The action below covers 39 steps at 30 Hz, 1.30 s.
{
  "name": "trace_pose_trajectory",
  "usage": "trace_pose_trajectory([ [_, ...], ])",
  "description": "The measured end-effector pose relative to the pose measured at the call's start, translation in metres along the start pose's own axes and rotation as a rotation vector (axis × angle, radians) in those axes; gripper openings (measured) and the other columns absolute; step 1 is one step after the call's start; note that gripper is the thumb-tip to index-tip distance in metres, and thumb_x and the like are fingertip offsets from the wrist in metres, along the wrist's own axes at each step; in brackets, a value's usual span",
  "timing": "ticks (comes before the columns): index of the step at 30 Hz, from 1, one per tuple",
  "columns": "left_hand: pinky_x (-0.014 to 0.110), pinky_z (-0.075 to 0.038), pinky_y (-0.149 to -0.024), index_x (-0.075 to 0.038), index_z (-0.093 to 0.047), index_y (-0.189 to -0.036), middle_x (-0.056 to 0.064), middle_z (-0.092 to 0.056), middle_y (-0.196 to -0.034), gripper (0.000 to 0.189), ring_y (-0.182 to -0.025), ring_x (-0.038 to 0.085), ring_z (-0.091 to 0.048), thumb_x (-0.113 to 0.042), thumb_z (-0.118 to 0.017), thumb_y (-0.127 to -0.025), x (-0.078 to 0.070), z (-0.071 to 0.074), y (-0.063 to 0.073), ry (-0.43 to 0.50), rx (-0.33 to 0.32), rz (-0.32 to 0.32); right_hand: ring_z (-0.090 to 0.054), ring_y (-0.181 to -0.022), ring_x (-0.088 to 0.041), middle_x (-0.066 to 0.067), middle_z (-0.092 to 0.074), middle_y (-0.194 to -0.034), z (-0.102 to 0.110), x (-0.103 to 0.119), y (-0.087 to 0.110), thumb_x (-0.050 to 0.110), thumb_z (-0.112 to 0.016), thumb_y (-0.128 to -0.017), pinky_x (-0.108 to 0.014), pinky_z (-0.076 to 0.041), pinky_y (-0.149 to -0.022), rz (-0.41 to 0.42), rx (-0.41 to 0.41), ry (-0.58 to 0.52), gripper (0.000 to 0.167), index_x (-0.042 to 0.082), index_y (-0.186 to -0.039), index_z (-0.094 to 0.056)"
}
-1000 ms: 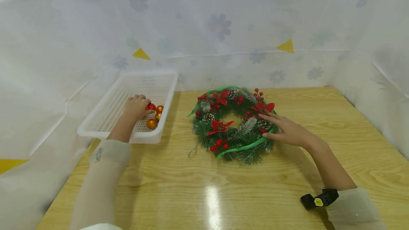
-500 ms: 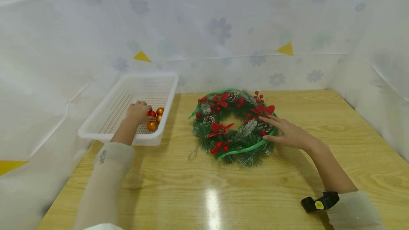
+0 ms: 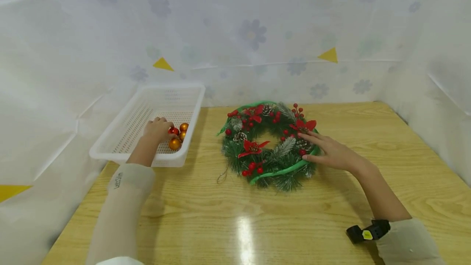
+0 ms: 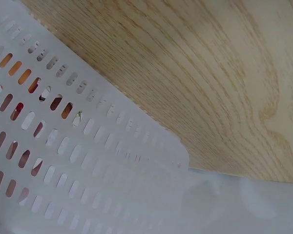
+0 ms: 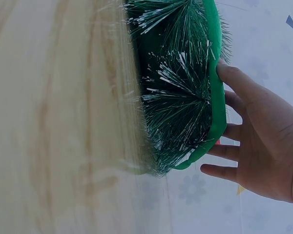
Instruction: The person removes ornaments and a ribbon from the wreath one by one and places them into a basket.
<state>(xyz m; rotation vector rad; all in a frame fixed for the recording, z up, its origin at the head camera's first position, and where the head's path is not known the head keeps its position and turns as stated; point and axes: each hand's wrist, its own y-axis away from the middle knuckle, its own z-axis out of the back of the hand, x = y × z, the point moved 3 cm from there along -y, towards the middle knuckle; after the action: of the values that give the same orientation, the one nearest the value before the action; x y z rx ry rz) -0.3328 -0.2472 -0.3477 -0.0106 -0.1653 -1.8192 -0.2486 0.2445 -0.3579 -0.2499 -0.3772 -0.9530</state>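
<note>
My left hand point(image 3: 157, 130) is down inside the white basket point(image 3: 95, 153), its thumb and fingers around a red Christmas ball point(image 3: 174, 131). Several gold Christmas balls point(image 3: 174, 144) lie beside it along the basket's right wall. In the left wrist view the basket's slotted side point(image 4: 95, 131) hides the hand, with red and orange showing through the slots. A green wreath point(image 3: 290, 150) with red flowers, berries and pinecones lies flat on the table. My right hand point(image 3: 333, 153) rests on its right edge with fingers extended, the thumb touching the green ribbon point(image 5: 217, 97).
The wooden table point(image 3: 206, 224) carries both the basket and the wreath, with a gap between them. A thin string loop point(image 3: 222, 176) sticks out at the wreath's left. White flowered sheeting point(image 3: 220, 28) stands behind and at the sides.
My left hand has shifted slightly towards the near end of the basket, and the red ball has moved the same way. My right hand stays at the wreath's edge.
</note>
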Motion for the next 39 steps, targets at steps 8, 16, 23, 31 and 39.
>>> trace_pose_trajectory([
  [8, 0.055, -0.033, -0.092, 0.0, -0.056, -0.12, 0.024, -0.049, -0.118, 0.044, -0.112, 0.041, -0.04, -0.032, -0.059, -0.09, 0.001, 0.0, 0.0, 0.013, 0.01, 0.014, -0.02, -0.127, -0.05, -0.024, -0.019, -0.146, 0.0, -0.001, -0.001, 0.039, -0.057, -0.09, -0.069, -0.024, -0.09, 0.006, 0.0, -0.001, 0.068, 0.012, -0.145, -0.028],
  [16, 0.056, -0.032, -0.094, -0.001, -0.054, -0.123, 0.026, -0.042, -0.128, 0.045, -0.118, 0.043, -0.036, -0.033, -0.056, -0.091, 0.005, 0.006, -0.002, -0.035, -0.103, 0.036, -0.021, -0.127, -0.05, -0.024, -0.019, -0.146, -0.002, -0.002, 0.0, 0.041, -0.057, -0.09, -0.069, -0.025, -0.09, 0.0, 0.001, 0.004, 0.068, 0.012, -0.145, -0.028],
  [23, 0.053, -0.034, -0.095, 0.0, -0.053, -0.123, 0.026, -0.041, -0.13, 0.046, -0.118, 0.041, -0.037, -0.034, -0.056, -0.092, -0.007, 0.033, -0.006, -0.051, -0.327, 0.072, -0.02, -0.127, -0.05, -0.025, -0.018, -0.146, 0.0, 0.0, 0.0, 0.04, -0.056, -0.09, -0.07, -0.024, -0.09, 0.001, 0.001, -0.004, 0.068, 0.013, -0.145, -0.028],
  [31, 0.048, -0.027, -0.102, -0.005, -0.051, -0.126, 0.02, -0.039, -0.134, 0.043, -0.124, 0.034, -0.033, -0.035, -0.051, -0.095, -0.052, 0.072, -0.021, -0.007, -0.422, 0.063, -0.02, -0.127, -0.05, -0.024, -0.017, -0.146, 0.002, -0.003, -0.001, 0.041, -0.056, -0.09, -0.069, -0.023, -0.091, -0.01, 0.008, -0.005, 0.068, 0.013, -0.146, -0.028],
  [39, 0.043, -0.032, -0.1, -0.008, -0.056, -0.123, 0.015, -0.044, -0.132, 0.043, -0.122, 0.03, -0.038, -0.037, -0.055, -0.092, -0.117, 0.096, -0.045, -0.064, -0.496, -0.091, -0.019, -0.127, -0.05, -0.023, -0.017, -0.147, 0.003, -0.001, -0.001, 0.042, -0.056, -0.09, -0.069, -0.023, -0.091, -0.014, 0.017, -0.016, 0.069, 0.014, -0.146, -0.028],
])
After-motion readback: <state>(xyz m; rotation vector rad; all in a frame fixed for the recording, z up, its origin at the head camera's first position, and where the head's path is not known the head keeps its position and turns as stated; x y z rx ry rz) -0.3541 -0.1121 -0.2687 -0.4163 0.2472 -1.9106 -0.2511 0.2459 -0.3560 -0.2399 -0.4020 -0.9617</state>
